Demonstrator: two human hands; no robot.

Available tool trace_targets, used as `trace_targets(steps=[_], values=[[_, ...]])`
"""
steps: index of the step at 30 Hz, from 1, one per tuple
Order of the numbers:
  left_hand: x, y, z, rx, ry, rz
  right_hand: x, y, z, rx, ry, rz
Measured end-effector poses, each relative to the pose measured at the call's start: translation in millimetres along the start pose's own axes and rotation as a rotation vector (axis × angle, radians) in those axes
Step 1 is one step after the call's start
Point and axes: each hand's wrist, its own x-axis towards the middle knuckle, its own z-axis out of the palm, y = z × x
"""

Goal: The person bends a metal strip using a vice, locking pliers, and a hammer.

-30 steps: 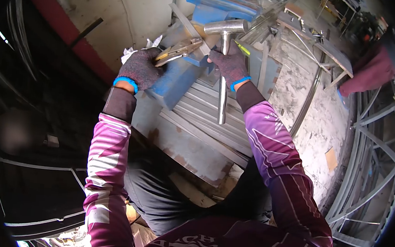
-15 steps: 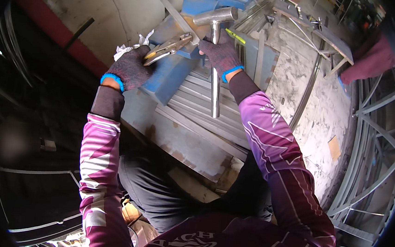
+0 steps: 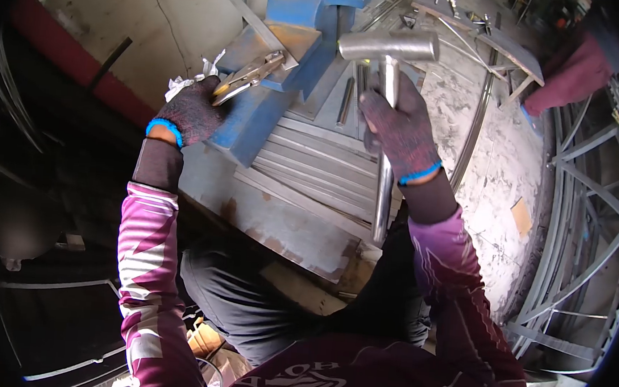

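In my gloved left hand are locking pliers, their handles wrapped by my fingers. The jaws grip a flat metal strip, which lies over the rusty, blue-painted metal block, apparently a bench vise. A steel hammer is upright in my gloved right hand, my fingers closed around its shaft. Its head is raised to the right of the block, apart from the strip. Crumpled white material shows behind my left hand.
Several flat metal bars lie on the grey metal plate in front of me. A metal trestle stands at the back right, near another person's leg. Steel framework runs along the right side.
My right hand has moved the hammer right and closer to me, away from the strip. The left hand still holds the pliers; the view has shifted slightly.
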Motion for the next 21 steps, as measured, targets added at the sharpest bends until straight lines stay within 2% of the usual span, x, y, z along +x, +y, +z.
trace_targets(steps=[2,5,10,18,21], values=[[-0.4,-1.4,1.9,0.020,0.055,0.011,-27.4,3.2,-6.4,0.022,0.022,0.026],[-3.3,8.1,-7.1,0.001,-0.011,0.015,-51.2,15.4,-13.0,0.145,0.097,0.067],[-1.6,5.7,-3.0,0.003,0.022,0.019,-52.3,20.9,-25.2,0.202,0.105,0.063],[-2.3,18.1,-12.0,0.007,-0.073,-0.017,-55.6,19.4,-21.6,0.198,0.044,0.134],[-1.4,10.5,-6.8,0.034,-0.009,0.033,-55.2,26.7,-21.2,0.140,0.046,0.117]])
